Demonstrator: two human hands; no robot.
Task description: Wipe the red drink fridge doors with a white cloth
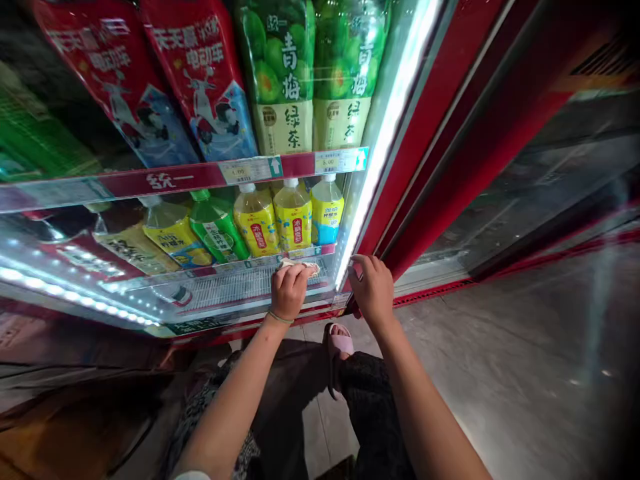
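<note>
My left hand [289,291] is closed on a crumpled whitish cloth [310,268] in front of the lower part of a lit drinks fridge. Just behind it are yellow-labelled bottles [293,220] on the lower shelf, with a wire rack [220,291] beneath them. At the fridge's right edge, my right hand [374,288] has curved fingers, with a gap between thumb and forefinger. It is beside the red door frame [373,230]; whether it touches the frame is unclear. Nothing shows in its fingers.
An upper shelf edge [200,177] with price tags runs above the small bottles. Large green tea bottles [285,80] and red cartons [200,80] stand on it. A light strip [395,113] lines the right side. Tiled floor [500,347] and a foot in a pink sandal [342,341] are below.
</note>
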